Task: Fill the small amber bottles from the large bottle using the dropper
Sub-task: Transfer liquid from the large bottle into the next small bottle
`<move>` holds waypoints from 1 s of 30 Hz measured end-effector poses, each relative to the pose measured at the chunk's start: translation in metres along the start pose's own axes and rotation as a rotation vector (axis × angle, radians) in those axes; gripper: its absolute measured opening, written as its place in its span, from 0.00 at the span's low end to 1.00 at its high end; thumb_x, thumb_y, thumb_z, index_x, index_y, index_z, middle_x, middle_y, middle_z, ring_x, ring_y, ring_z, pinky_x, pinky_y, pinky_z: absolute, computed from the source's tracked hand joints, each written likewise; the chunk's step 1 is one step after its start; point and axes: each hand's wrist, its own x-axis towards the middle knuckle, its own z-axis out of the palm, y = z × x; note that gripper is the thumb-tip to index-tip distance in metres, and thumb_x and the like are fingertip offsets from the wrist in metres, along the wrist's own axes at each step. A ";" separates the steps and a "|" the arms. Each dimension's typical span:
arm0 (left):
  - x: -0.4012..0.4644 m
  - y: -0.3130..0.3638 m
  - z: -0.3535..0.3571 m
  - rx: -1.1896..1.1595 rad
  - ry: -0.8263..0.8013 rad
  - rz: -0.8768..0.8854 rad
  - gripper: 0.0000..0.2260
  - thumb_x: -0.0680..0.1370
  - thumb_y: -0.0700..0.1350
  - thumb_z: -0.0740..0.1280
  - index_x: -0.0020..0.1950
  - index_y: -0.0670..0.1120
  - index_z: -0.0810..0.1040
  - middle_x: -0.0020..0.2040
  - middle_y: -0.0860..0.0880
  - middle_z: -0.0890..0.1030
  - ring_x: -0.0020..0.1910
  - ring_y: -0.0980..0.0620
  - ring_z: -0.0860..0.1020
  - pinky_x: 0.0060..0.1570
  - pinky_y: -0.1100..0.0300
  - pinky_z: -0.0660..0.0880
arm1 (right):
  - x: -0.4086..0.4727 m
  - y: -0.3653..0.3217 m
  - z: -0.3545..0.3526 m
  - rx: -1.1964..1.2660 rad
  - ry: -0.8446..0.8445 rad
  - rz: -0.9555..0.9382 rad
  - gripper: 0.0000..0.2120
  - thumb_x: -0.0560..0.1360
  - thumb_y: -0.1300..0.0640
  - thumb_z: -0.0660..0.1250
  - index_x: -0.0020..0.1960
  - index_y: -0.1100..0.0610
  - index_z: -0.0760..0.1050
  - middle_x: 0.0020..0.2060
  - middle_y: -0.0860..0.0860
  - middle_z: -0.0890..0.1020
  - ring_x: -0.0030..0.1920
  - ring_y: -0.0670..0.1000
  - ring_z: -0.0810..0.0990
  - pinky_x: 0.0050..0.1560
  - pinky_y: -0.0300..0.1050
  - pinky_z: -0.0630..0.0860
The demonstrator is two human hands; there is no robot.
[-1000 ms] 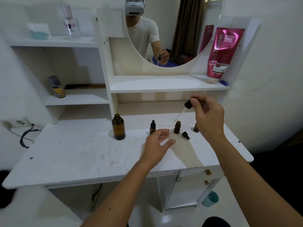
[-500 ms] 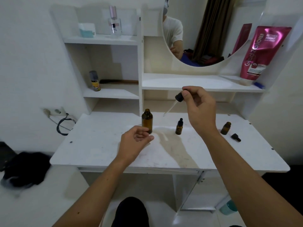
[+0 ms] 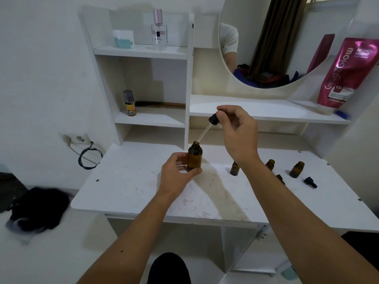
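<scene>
White vanity top (image 3: 127, 181); our left hand (image 3: 176, 175) grips the large bottle (image 3: 194, 158); right hand (image 3: 240, 136) pinches the dropper (image 3: 207, 130), tip at its mouth; tilted entry risks tipping; small bottles (image 3: 296, 170) nearby

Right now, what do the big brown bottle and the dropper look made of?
Large bottle: probably amber glass, glossy and see-through brown, though tinted plastic is possible. Dropper: clear tube, likely glass, with a matte black bulb, apparently rubber, pinched by the right hand.
</scene>
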 end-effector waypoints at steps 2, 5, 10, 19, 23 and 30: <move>0.002 0.000 0.000 0.001 0.009 0.005 0.25 0.70 0.48 0.83 0.64 0.51 0.78 0.57 0.55 0.84 0.54 0.55 0.83 0.54 0.65 0.80 | -0.001 0.003 0.005 0.000 -0.029 0.004 0.08 0.82 0.58 0.70 0.60 0.57 0.83 0.51 0.48 0.86 0.52 0.44 0.84 0.57 0.36 0.80; 0.005 -0.001 0.000 0.016 0.020 0.007 0.23 0.72 0.46 0.82 0.64 0.49 0.78 0.57 0.54 0.84 0.54 0.56 0.82 0.54 0.66 0.80 | -0.002 0.007 0.012 0.000 -0.062 0.005 0.08 0.82 0.59 0.70 0.60 0.57 0.83 0.51 0.49 0.86 0.53 0.45 0.85 0.58 0.36 0.80; 0.005 -0.003 0.002 0.020 0.031 0.011 0.23 0.72 0.46 0.81 0.64 0.49 0.78 0.57 0.54 0.84 0.54 0.55 0.82 0.55 0.64 0.80 | -0.002 0.013 0.022 -0.082 -0.169 -0.038 0.07 0.81 0.60 0.71 0.58 0.59 0.83 0.52 0.51 0.86 0.53 0.47 0.85 0.58 0.38 0.81; 0.007 -0.006 0.002 0.026 0.037 0.012 0.23 0.72 0.46 0.81 0.64 0.47 0.79 0.59 0.52 0.84 0.55 0.54 0.83 0.58 0.61 0.81 | -0.008 0.028 0.034 -0.229 -0.234 -0.053 0.02 0.80 0.60 0.73 0.51 0.58 0.85 0.44 0.48 0.85 0.45 0.42 0.82 0.49 0.26 0.75; 0.007 -0.006 0.002 0.027 0.040 0.020 0.23 0.72 0.46 0.81 0.65 0.47 0.79 0.58 0.52 0.84 0.54 0.56 0.82 0.54 0.67 0.79 | -0.008 0.030 0.034 -0.273 -0.230 -0.080 0.03 0.80 0.60 0.72 0.49 0.59 0.84 0.44 0.49 0.85 0.43 0.43 0.81 0.48 0.25 0.74; 0.007 -0.007 0.002 0.028 0.041 0.026 0.22 0.73 0.45 0.81 0.64 0.47 0.79 0.58 0.52 0.84 0.55 0.54 0.82 0.57 0.63 0.81 | -0.008 0.023 0.030 -0.216 -0.210 -0.068 0.04 0.81 0.58 0.72 0.55 0.55 0.83 0.47 0.47 0.85 0.47 0.40 0.83 0.51 0.27 0.77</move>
